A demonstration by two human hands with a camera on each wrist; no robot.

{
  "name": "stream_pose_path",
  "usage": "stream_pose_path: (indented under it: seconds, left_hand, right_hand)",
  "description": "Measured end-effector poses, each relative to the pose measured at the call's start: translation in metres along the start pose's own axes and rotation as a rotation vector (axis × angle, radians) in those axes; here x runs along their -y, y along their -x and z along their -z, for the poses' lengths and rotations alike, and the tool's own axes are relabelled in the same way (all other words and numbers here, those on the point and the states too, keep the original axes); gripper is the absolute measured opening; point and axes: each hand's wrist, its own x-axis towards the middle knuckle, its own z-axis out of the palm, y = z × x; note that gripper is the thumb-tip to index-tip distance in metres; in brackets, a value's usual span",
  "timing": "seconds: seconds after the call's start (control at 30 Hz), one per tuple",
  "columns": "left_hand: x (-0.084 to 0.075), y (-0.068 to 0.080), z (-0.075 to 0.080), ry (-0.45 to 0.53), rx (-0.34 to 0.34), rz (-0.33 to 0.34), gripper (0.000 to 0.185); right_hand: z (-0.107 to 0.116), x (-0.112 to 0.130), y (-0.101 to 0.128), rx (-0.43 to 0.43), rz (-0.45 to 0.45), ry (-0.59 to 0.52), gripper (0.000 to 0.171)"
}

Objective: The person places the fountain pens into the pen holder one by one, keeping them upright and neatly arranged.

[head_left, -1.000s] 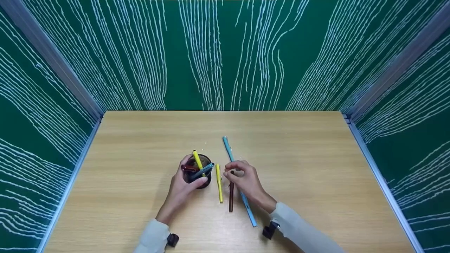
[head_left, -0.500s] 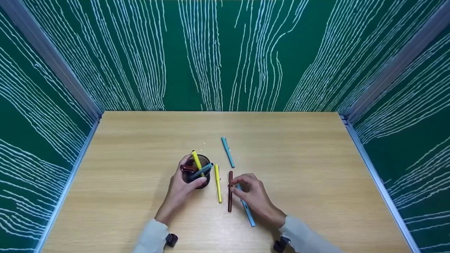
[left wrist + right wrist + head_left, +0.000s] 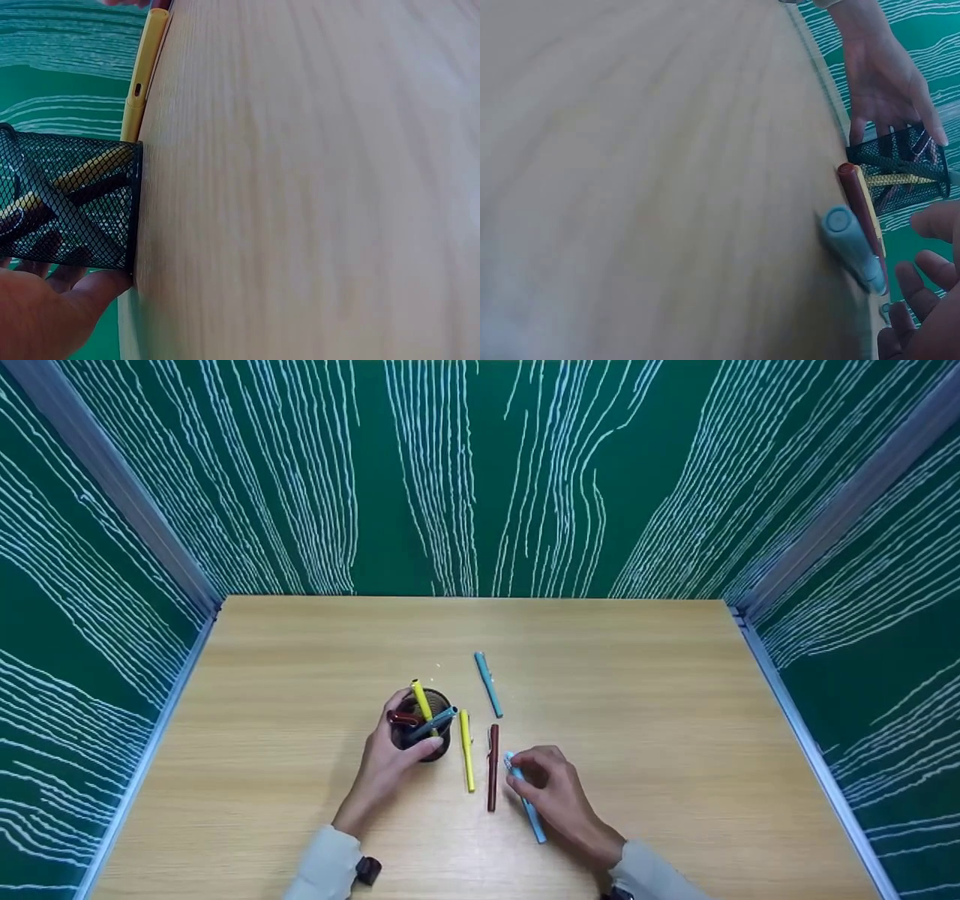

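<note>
My left hand (image 3: pixel 381 769) grips a black mesh pen holder (image 3: pixel 433 700), its thumb on the near side. Inside the holder lean a yellow pen (image 3: pixel 421 699), a teal pen (image 3: pixel 441 720) and a dark red one (image 3: pixel 405 720). My right hand (image 3: pixel 559 791) hovers at the upper end of a light blue pen (image 3: pixel 532 816) lying on the table. Its thumb and index finger are bent around the pen's clip end. In the right wrist view, a gap shows between the fingers (image 3: pixel 915 289) and that blue pen (image 3: pixel 849 238).
Left of the blue pen lie a dark red pen (image 3: pixel 493 772) and a yellow pen (image 3: pixel 466 750), roughly parallel. Farther back rests a teal pen (image 3: pixel 488 684). Green panels with white wavy lines (image 3: pixel 427 472) enclose the wooden table (image 3: pixel 637 675) at the back and sides.
My right hand has moved toward me and to the right, past the dark red pen, to the light blue pen. The left hand and pen holder have stayed in place.
</note>
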Motion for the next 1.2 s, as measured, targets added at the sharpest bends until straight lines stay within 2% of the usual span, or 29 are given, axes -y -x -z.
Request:
stream_pose_path:
  seconds: [0.27,0.57,0.8,0.93,1.2]
  left_hand:
    - [-0.001,0.001,0.000,0.013,0.001,0.004,0.092]
    - [-0.002,0.000,0.000,0.002,0.003,0.010,0.093]
    - [-0.001,0.000,-0.001,0.004,0.002,-0.002,0.093]
    - [-0.001,0.001,0.000,0.002,0.000,0.014,0.094]
    - [0.000,0.000,0.000,-0.006,0.003,0.015,0.094]
  right_hand:
    - [0.002,-0.008,0.007,-0.011,-0.085,0.051,0.026]
    - [0.004,-0.015,0.009,-0.036,-0.039,0.139,0.031]
    - [-0.002,-0.014,0.007,-0.063,0.041,0.270,0.030]
    - [-0.006,-0.015,0.006,-0.081,0.054,0.329,0.028]
    - [-0.008,-0.016,0.006,-0.120,0.087,0.344,0.018]
